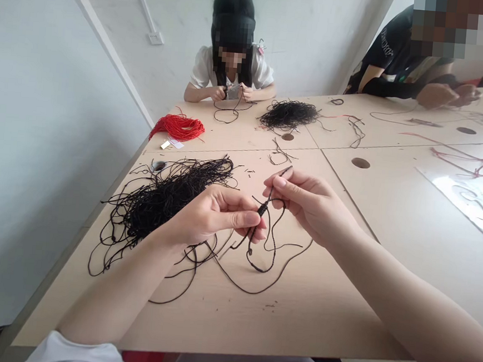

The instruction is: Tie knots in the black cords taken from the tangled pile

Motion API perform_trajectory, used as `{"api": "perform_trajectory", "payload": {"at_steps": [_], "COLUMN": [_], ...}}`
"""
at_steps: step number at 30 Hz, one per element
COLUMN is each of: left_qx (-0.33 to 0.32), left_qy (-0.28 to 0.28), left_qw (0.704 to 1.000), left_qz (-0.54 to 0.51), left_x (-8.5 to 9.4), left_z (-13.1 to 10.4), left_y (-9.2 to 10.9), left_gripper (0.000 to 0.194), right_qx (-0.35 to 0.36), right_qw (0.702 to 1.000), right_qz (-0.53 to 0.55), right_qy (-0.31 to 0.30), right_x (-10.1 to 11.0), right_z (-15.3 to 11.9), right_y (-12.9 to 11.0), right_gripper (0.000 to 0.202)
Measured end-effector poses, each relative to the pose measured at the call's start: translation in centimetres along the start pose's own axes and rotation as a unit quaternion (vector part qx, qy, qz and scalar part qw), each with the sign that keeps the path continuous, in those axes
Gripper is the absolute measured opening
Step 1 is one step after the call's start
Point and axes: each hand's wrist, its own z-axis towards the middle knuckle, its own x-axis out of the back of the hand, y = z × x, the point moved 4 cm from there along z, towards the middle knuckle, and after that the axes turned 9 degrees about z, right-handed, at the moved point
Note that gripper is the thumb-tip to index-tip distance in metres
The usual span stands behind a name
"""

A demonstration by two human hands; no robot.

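A black knotted cord [263, 209] is stretched between my two hands above the near table. My left hand [222, 216] pinches its thick wrapped knot between thumb and fingers. Up and to the right, my right hand [302, 200] pinches the cord's upper strands, and a short end sticks out past the fingertips. A loop of the same cord hangs below my hands toward the tabletop. Beside and partly behind my left hand lies a large tangled pile of black cords [156, 205], with loose strands trailing toward me.
A bundle of red cord [177, 127] lies at the far left edge. Another black cord pile [291, 113] sits near a person [232, 52] across the table. A second person [396, 54] works at far right. The table [297, 325] has round holes and scattered cord scraps.
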Motion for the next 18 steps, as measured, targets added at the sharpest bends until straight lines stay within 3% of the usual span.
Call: {"api": "perform_trajectory", "payload": {"at_steps": [6,12,14,16,18], "left_qx": [-0.014,0.026,0.023,0.017,0.008], "left_qy": [0.057,0.03,0.017,0.004,0.011], "left_qw": [0.997,0.979,0.978,0.982,0.983], "left_qz": [0.051,0.198,0.205,0.186,0.184], "left_x": [1.5,1.0,0.8,0.8,1.2], "left_z": [0.4,0.2,0.1,0.0,-0.1], "left_y": [-0.1,0.5,0.6,0.6,0.6], "left_gripper": [0.019,0.018,0.018,0.017,0.017], "right_qx": [-0.064,-0.116,-0.135,-0.146,-0.102], "right_qw": [0.996,0.981,0.974,0.96,0.939], "right_qz": [-0.016,-0.096,-0.129,-0.205,-0.324], "right_qy": [-0.063,-0.119,-0.128,-0.118,-0.058], "right_x": [0.0,-0.4,-0.4,-0.2,0.5], "right_z": [0.2,0.0,-0.1,-0.1,0.0], "right_y": [-0.1,0.4,0.6,0.5,-0.1], "right_gripper": [0.025,0.033,0.041,0.053,0.056]}}
